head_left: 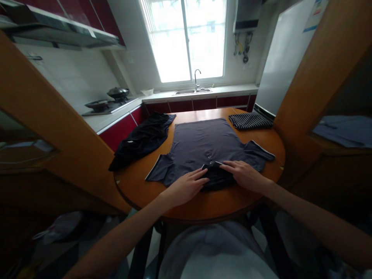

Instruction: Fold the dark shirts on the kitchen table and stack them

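A dark grey short-sleeved polo shirt [203, 139] is spread on the round wooden table, its collar towards me and its hem at the far side. White trim edges the sleeves and the collar points, and buttons show on the placket. My left hand [186, 188] is closed on the left point of the collar. On the right collar point, my right hand [242, 174] has its fingers closed in the same way. Both thumbs are mostly hidden from me.
Crumpled black clothing [145, 137] lies along the left of the table [203, 209]. At the far right is a folded black-and-white striped cloth [250, 121]. Wooden frames rise on both sides. Beyond are a sink [193, 92] and a stove with pans [117, 93].
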Demonstrator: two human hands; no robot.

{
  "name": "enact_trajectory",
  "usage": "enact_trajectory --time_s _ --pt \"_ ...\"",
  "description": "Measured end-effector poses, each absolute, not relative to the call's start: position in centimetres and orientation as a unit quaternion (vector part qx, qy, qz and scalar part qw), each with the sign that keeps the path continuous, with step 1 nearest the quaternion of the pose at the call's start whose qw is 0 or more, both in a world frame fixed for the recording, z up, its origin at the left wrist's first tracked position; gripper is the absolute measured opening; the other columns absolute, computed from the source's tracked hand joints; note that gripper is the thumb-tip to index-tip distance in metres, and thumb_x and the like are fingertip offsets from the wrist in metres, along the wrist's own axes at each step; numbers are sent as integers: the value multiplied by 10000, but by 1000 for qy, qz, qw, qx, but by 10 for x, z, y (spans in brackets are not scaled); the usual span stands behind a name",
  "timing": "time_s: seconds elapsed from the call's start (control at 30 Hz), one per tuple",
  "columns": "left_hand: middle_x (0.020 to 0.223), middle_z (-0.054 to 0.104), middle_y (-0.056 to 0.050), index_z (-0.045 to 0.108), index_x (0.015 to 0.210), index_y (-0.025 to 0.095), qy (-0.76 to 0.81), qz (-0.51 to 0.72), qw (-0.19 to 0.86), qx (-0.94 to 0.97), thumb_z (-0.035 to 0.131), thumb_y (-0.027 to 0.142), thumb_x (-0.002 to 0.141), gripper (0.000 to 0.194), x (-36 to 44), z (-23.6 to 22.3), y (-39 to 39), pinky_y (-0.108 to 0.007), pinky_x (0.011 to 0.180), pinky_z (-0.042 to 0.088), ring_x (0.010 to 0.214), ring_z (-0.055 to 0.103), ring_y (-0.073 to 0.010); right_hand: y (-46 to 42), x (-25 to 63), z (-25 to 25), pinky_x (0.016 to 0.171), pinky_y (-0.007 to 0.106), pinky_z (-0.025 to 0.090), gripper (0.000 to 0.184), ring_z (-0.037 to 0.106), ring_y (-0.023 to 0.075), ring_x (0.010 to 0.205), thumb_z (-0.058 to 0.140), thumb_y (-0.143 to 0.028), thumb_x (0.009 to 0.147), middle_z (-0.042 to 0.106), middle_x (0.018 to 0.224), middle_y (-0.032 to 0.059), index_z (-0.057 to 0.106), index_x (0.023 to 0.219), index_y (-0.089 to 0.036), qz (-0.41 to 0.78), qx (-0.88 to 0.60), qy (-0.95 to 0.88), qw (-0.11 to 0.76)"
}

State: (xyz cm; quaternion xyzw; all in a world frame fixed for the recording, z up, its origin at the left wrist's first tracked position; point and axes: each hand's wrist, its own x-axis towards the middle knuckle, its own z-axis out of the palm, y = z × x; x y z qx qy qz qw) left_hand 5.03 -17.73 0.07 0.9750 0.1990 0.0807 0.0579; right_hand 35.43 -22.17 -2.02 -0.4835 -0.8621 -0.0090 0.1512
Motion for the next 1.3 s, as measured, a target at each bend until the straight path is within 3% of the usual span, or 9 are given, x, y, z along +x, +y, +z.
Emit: enact_trajectory --time_s 0.1,0.23,0.33,0.6,0.8,0.97,1.07,1.17,1.3 --pt "1598 380 -128 677 1198 191 208 101 65 971 636 333 948 290 39 -10 -177 -430 1190 374 1451 406 -291 -230 373 -28 1134 501 384 361 474 288 1384 549 -155 918 508 1512 95 675 1240 -257 9 -409 -896 173" --pt "1367 633 -94 693 1044 197 248 120 80 958 596 227 962 131 39 -10 -167 -374 1065 507 1202 647 -232 -231 390 -31 1080 509 440 147 559 288 1297 597 -224 930 651 1335 110 712 1023 -223 8 -415 -888 198" --pt "1208 707 -79 674 1038 193 272 177 82 942 572 185 957 131 42 0 -157 -342 968 555 1063 699 -210 -225 394 -24 980 469 494 179 642 260 1112 514 -208 968 702 1182 112 691 949 -215 -21 -436 -869 233" --pt "1211 652 -77 630 920 194 192 180 69 962 451 152 1001 201 32 -15 -167 -325 1005 513 1140 620 -185 -231 385 -36 849 369 496 281 562 224 917 409 -102 955 646 969 97 641 843 -214 -40 -387 -896 216" --pt "1171 696 -86 658 1163 212 137 119 165 970 530 300 1008 219 27 -8 -169 -333 1032 479 1108 642 -194 -240 387 -25 881 368 487 174 607 217 949 523 -207 948 686 995 77 694 973 -220 115 -361 -900 218" --pt "1470 554 -105 532 1424 206 184 157 174 955 365 324 1062 416 63 7 -138 -367 1165 363 1379 490 -206 -200 360 -14 1008 399 473 339 621 231 1113 410 -301 1021 700 1160 109 693 1180 -203 106 -441 -839 302" --pt "1633 312 -114 312 1571 183 212 88 112 967 309 402 1070 547 88 -13 -128 -443 1238 221 1523 255 -223 -178 335 -30 1164 460 349 497 423 251 1418 364 -332 1029 498 1513 136 481 1483 -169 84 -459 -853 233" --pt "1669 154 -120 132 1620 177 242 30 75 967 263 503 1063 659 94 -39 -129 -470 1251 147 1551 123 -226 -176 323 -51 1222 527 229 638 234 266 1524 330 -467 1036 286 1640 124 282 1593 -159 89 -485 -858 144" --pt "1669 138 -100 162 1619 204 241 16 117 963 281 553 1049 679 85 -43 -125 -470 1255 123 1551 117 -232 -181 328 -61 1240 554 130 736 147 272 1542 278 -614 1016 173 1663 107 231 1610 -182 106 -505 -850 106"
